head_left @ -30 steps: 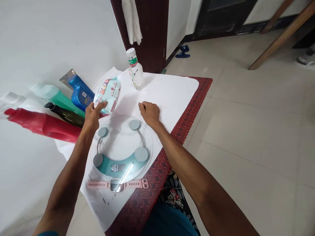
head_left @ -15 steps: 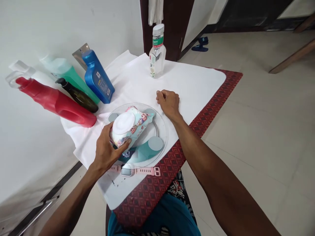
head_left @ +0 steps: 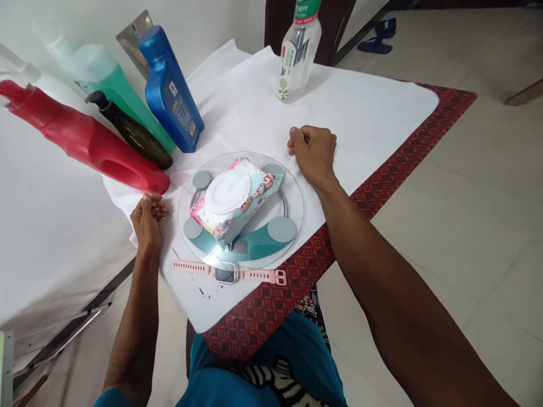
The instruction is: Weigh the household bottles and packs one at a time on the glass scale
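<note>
A pack of wet wipes (head_left: 229,192), with a white lid and cartoon print, lies on the round glass bathroom scale (head_left: 292,195). The scale's small display looks blank, partly beside the pack's front corner. My left hand (head_left: 147,223) rests at the left edge of the table, fingers curled in and holding nothing, close to the base of a red bottle (head_left: 95,144). My right hand (head_left: 314,154) lies on the white cloth beyond the scale's right side, closed in a loose fist with nothing visible in it. In front of the scale stretches a pink-strapped smartwatch (head_left: 225,272).
Along the wall stand a blue bottle (head_left: 172,93), a dark pump bottle (head_left: 131,133) and a green bottle (head_left: 123,96). A clear plastic bottle (head_left: 299,59) is at the back of the table. The white cloth (head_left: 360,113) covers a red patterned one (head_left: 449,110).
My left hand has let go of the wet wipes pack and moved left to the table edge. The pack now rests on the scale, and its lit digits no longer show. The view has shifted.
</note>
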Demonstrator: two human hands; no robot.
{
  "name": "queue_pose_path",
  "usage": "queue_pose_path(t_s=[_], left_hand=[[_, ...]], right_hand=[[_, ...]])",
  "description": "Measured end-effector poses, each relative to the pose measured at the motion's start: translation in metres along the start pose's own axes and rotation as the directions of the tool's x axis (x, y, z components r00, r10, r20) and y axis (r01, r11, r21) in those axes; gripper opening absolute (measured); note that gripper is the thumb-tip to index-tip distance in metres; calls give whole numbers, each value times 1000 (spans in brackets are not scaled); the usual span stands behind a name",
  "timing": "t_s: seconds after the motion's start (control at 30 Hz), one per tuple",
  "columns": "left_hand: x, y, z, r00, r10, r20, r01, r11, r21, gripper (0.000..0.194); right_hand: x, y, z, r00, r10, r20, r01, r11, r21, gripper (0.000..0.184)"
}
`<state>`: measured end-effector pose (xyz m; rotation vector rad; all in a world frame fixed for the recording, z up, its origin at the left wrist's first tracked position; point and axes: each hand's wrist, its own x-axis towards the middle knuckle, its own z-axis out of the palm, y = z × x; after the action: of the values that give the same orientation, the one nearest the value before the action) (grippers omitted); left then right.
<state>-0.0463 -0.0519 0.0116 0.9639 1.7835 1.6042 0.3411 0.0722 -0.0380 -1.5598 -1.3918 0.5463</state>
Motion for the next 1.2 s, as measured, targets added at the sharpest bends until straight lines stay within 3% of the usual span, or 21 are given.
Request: queue_pose_path(t_s=[0.17, 0.4, 0.57, 0.63, 0.7, 0.8, 0.87, 0.97, 1.07, 1.13, 1.2], left_hand=[[-3, -11, -1, 994, 104, 43, -106, 993, 57, 43], [-2, -13, -1, 990, 119, 73, -128, 982, 136, 50], [-16, 10, -2, 979, 159, 127, -184, 959, 216, 63], [-30, 30, 2, 934, 282, 220, -336, 902, 271, 68], [-48, 51, 10, 841, 391, 373, -510, 804, 306, 81], [-75, 69, 33, 712, 382, 590, -652, 672, 351, 111], [-88, 71, 49, 686, 331, 648, -677, 618, 401, 117], [-95, 67, 62, 721, 290, 629, -644, 617, 453, 94], [-87, 69, 62, 799, 274, 535, -539, 721, 436, 73], [-74, 76, 63, 850, 266, 454, -464, 787, 406, 68], [-55, 87, 74, 871, 301, 388, -448, 812, 375, 69]], right_hand=[[0, 3, 1, 1000, -10, -13, 10, 1000, 6, 46], [-3, -3, -2, 1000, -2, -2, 2, 1000, 5, 45], [-3, -8, -4, 999, 45, 14, -44, 999, -25, 46], [-3, -9, -4, 999, 34, 13, -34, 999, -13, 47], [-3, -10, -4, 1000, 24, 12, -24, 1000, -2, 47], [-5, -14, -6, 999, 31, 7, -31, 999, -11, 46], [-6, -18, -7, 999, 49, 11, -48, 998, -27, 43], [-7, -23, -8, 998, 67, 22, -66, 997, -43, 42], [-7, -25, -9, 996, 80, 33, -78, 996, -50, 42], [-6, -25, -9, 995, 87, 40, -85, 995, -56, 41], [-6, -26, -9, 995, 88, 45, -85, 995, -60, 42]])
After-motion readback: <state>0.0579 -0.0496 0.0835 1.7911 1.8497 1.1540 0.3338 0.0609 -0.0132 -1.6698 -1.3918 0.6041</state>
